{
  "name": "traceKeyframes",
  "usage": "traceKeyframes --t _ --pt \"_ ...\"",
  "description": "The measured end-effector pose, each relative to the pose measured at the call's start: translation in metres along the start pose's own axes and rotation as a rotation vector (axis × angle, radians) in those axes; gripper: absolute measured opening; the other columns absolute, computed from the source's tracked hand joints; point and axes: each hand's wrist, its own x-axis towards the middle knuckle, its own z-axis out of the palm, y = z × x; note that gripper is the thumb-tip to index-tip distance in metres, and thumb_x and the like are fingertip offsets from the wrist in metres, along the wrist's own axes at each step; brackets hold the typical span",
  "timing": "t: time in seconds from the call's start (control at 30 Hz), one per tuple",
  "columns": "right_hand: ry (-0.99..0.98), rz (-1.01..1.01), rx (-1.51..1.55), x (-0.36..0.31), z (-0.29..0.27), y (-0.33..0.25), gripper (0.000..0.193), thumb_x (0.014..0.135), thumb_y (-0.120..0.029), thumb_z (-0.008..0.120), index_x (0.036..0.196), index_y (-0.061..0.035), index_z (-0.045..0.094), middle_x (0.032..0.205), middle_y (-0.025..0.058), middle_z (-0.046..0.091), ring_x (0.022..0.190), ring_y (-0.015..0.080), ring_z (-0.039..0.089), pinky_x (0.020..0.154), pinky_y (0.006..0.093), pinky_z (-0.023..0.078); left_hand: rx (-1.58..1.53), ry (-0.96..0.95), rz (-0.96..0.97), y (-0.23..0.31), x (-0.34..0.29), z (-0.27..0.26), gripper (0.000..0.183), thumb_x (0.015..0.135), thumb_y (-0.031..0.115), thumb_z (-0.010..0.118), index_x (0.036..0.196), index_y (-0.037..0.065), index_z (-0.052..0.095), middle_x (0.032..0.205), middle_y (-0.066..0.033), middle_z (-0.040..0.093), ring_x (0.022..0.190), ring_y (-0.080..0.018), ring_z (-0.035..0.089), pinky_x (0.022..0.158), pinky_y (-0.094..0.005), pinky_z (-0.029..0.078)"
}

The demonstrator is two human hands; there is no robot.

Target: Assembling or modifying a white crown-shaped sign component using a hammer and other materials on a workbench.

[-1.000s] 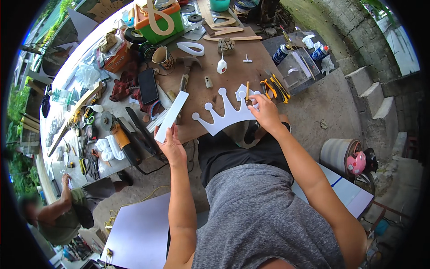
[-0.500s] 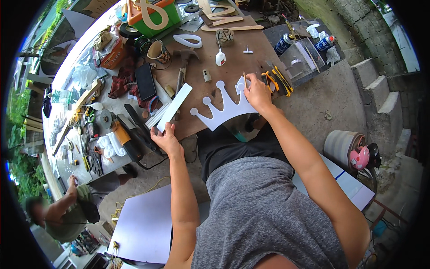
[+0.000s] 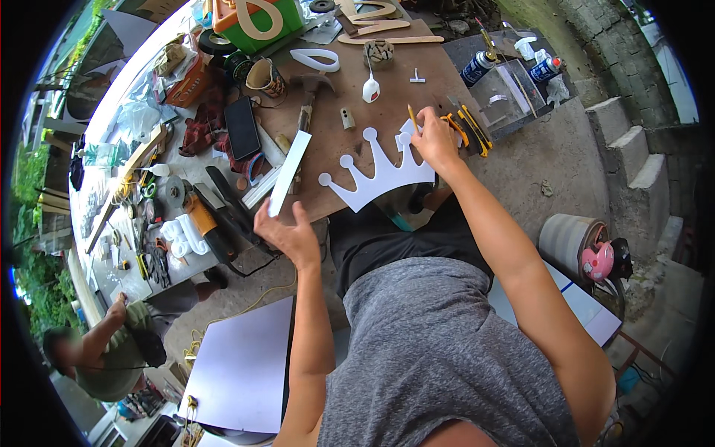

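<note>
A white crown-shaped cutout [image 3: 377, 175] lies at the near edge of the brown work board. My right hand [image 3: 439, 144] is closed on a pencil [image 3: 412, 118] above the crown's right end, beside a small white piece partly hidden behind the fingers. At the near end of a white strip [image 3: 290, 173], my left hand [image 3: 289, 237] has its thumb and fingers spread apart. Whether a fingertip still touches the strip I cannot tell. More narrow white strips [image 3: 258, 191] lie beside it, next to the hammer [image 3: 306, 100].
Yellow-and-black cutters [image 3: 474, 132] lie right of my right hand. A white glue bottle [image 3: 371, 90], a phone [image 3: 242, 128] and an angle grinder [image 3: 199, 216] are on the table. Another person [image 3: 112, 350] is at the far left; spray cans [image 3: 477, 68] stand at the right.
My left hand has moved slightly right and down, its fingers spreading. The white strip has turned more upright and shifted left. My right hand, with the pencil, has shifted slightly right and up.
</note>
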Motion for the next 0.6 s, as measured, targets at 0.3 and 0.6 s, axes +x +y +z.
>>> traceKeyframes --t 0.3,0.6 --pt "0.133 -0.065 -0.039 0.032 -0.013 0.005 0.034 0.088 -0.017 0.071 0.119 -0.0066 0.059 0.103 0.0161 0.07 0.096 0.0371 0.069 0.085 0.0478 0.053 0.228 -0.523 0.644 0.052 -0.028 0.039 0.07 0.07 0.021 0.089 0.134 0.02 0.062 0.14 -0.0123 0.05 0.13 -0.0351 0.046 0.11 -0.0502 0.032" --pt "0.205 -0.116 0.322 -0.019 -0.034 0.029 0.024 0.09 -0.008 0.069 0.113 -0.0032 0.065 0.09 0.0087 0.065 0.071 0.0204 0.064 0.066 0.0341 0.052 0.159 -0.657 0.683 0.052 0.002 0.032 0.065 0.074 0.018 0.085 0.134 0.016 0.061 0.114 -0.0068 0.061 0.111 -0.0287 0.057 0.099 -0.0443 0.042"
